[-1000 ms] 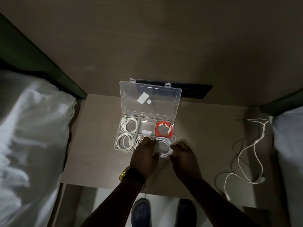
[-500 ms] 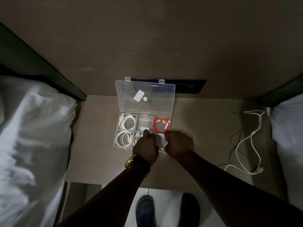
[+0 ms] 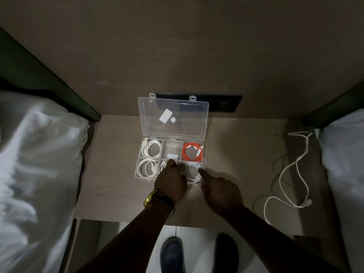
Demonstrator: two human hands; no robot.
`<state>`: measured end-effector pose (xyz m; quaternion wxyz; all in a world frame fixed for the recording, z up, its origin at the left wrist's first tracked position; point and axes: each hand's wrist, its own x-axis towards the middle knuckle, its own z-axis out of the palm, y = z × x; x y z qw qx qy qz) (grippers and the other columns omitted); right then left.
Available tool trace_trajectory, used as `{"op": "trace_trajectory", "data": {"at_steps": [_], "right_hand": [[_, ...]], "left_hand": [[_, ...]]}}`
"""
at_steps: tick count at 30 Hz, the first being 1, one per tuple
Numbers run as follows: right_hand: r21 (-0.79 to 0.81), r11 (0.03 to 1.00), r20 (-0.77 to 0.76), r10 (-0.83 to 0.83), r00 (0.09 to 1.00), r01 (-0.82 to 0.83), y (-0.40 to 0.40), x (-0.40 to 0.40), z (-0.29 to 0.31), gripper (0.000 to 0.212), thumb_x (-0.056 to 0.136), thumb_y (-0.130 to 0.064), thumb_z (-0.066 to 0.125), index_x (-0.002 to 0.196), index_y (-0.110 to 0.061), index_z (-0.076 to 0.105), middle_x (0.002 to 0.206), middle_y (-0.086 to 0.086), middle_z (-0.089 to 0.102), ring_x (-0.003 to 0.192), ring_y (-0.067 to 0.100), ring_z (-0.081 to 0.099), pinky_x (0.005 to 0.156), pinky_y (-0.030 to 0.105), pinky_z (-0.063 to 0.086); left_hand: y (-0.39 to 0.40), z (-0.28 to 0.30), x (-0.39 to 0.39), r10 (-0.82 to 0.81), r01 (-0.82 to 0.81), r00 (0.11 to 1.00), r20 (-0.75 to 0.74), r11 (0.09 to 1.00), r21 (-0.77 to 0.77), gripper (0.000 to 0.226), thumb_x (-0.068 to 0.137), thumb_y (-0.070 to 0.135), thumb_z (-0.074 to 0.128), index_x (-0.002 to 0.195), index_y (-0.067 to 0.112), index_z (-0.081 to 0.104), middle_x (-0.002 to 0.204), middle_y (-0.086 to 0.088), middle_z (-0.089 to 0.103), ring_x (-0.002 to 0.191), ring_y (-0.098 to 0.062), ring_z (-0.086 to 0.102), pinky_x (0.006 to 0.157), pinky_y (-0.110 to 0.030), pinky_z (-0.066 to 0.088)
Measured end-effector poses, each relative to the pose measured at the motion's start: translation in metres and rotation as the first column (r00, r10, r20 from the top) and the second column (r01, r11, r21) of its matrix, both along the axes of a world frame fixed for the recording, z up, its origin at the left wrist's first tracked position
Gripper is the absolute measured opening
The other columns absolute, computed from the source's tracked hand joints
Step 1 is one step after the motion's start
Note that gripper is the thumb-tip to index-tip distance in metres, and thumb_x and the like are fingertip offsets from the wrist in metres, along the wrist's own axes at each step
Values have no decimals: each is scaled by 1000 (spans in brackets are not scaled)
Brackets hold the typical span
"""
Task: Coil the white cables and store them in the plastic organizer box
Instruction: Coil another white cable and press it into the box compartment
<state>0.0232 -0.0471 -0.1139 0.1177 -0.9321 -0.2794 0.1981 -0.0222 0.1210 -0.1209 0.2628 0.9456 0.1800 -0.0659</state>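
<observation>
The clear plastic organizer box (image 3: 136, 174) lies open on the bedside table, its lid (image 3: 173, 117) standing up at the back. A coiled white cable (image 3: 194, 175) lies in the front right compartment. My left hand (image 3: 171, 180) is curled over the front middle compartment, with its fingertips on the coil's left side. My right hand (image 3: 220, 191) is just right of the coil, its index finger stretched out to the coil's right edge. More white coils fill the back left (image 3: 151, 150) and front left (image 3: 146, 168) compartments. One loose white cable (image 3: 291, 174) lies uncoiled on the table's right side.
An orange coiled cable (image 3: 192, 152) fills the back right compartment, and a small white block (image 3: 172, 156) sits in the back middle one. White bedding flanks the table on the left (image 3: 39, 154) and right (image 3: 344, 164). A black wall panel (image 3: 222, 104) is behind the lid.
Both hands carried the white coil forward and set it down in the front right compartment. My right hand has since drawn back to the right with its index finger out.
</observation>
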Motion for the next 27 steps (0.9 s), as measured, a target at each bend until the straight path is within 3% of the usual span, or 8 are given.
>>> {"op": "trace_trajectory", "data": {"at_steps": [5,10,14,17,21,23,25,27], "right_hand": [[103,979,-63,-169,984,175,-23,-2,6,43,96,-48,44,137,-35,50,109,6,75,98,32,70,79,38,53],[77,870,-31,-486,873,487,-106,1,6,7,84,-25,68,83,-19,65,87,7,70,83,32,69,68,36,53],[-273,852,-46,-476,878,448,-163,-27,-18,34,85,-41,66,112,-20,68,107,5,69,99,26,64,78,33,49],[-274,869,-152,-462,874,412,-161,-34,-20,35,93,-34,58,126,-24,63,122,3,66,113,23,61,87,29,45],[-80,926,-266,-376,888,368,-140,-24,7,13,90,-29,64,95,-20,71,99,5,72,94,25,68,77,34,48],[57,944,-382,-281,880,326,-134,-25,29,13,86,-26,67,74,-29,71,78,0,72,79,18,70,70,34,51],[121,915,-516,-274,811,386,-136,-19,44,29,84,-20,71,61,-38,69,68,-4,73,65,5,68,67,32,55],[265,836,-405,-356,842,481,-146,-6,48,36,79,-13,79,74,-48,71,82,-6,77,72,4,69,74,36,59]], "left_hand": [[-3,1,-12,54,-55,991,123,998,5,31,82,5,60,111,10,67,108,-11,60,92,-30,63,80,-37,54],[-26,13,-17,62,-57,961,271,998,-25,25,78,1,61,98,14,67,95,-8,61,83,-26,61,67,-30,47],[-64,20,-20,69,-23,937,343,991,-135,20,82,12,53,96,20,65,96,-4,61,80,-23,61,66,-28,47],[-101,20,-25,18,72,933,359,969,-235,20,89,19,50,98,19,68,97,-6,67,87,-22,63,76,-28,50],[-148,24,-29,-31,-22,997,-76,796,-604,22,88,38,58,97,21,69,99,-7,72,89,-9,64,85,-27,51],[-162,29,-25,-37,-203,955,-295,644,-738,29,93,41,52,98,18,68,101,-11,71,94,-20,66,88,-39,52],[-166,34,-20,63,-389,908,-413,488,-781,27,96,25,49,99,6,68,93,-16,71,81,-28,69,74,-43,57],[-163,45,-13,152,-511,859,-490,322,-797,26,95,10,45,93,-4,67,71,-9,65,52,-16,59,47,-28,46]]}}
